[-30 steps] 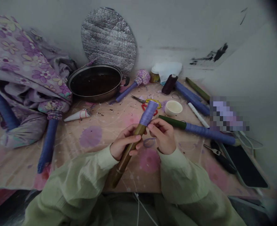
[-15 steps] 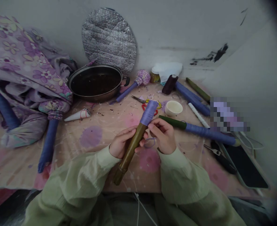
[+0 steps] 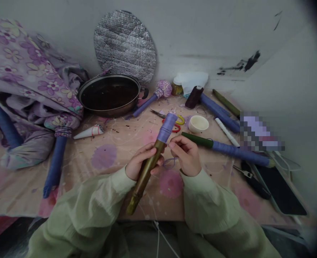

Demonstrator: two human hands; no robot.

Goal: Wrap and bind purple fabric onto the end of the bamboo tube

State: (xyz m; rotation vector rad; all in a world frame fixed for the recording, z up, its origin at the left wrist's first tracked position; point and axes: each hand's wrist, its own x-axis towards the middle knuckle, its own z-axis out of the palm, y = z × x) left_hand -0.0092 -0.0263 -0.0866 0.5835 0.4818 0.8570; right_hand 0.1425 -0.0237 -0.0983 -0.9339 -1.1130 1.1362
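Observation:
My left hand is closed around the middle of a brown-green bamboo stick, which slants with its upper end away from me. Purple thread is wound tightly around that upper end. Just right of the winding, my right hand pinches the thread's free strand between thumb and fingertips. A slack loop of the same purple thread hangs below, between the two hands. Beyond the stick lie scissors with yellow and red handles, and a small white bowl.
A dark pan stands behind. Purple-wrapped sticks lie at right, near a phone and a black-handled tool. A dark thread spool stands at the back. Flowered cloth and another wrapped stick are at left.
The bamboo stick has turned in my left hand, and its wrapped end has shifted slightly left, away from my right fingertips. My right hand has stayed nearly in place.

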